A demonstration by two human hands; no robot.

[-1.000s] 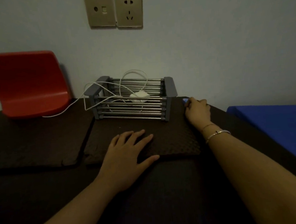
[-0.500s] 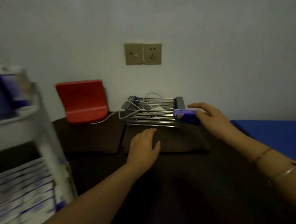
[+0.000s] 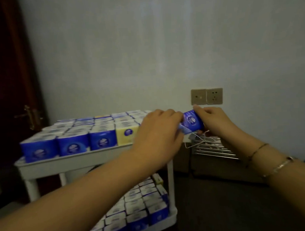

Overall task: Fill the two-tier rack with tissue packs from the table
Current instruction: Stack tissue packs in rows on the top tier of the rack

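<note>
Both hands on one blue tissue pack (image 3: 191, 122), held in the air just past the right end of the rack's (image 3: 90, 160) top tier. Right hand (image 3: 212, 119) pinches its far end; left hand (image 3: 160, 132) curls over the near end — likely squaring it to slot in. Both tiers look nearly full; the free gap is hidden behind the left hand.

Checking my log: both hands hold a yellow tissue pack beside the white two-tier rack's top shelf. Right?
Not quite: the head view shows the tissue pack is blue, not yellow. The left hand and right hand do hold it beside the white two-tier rack.
</note>
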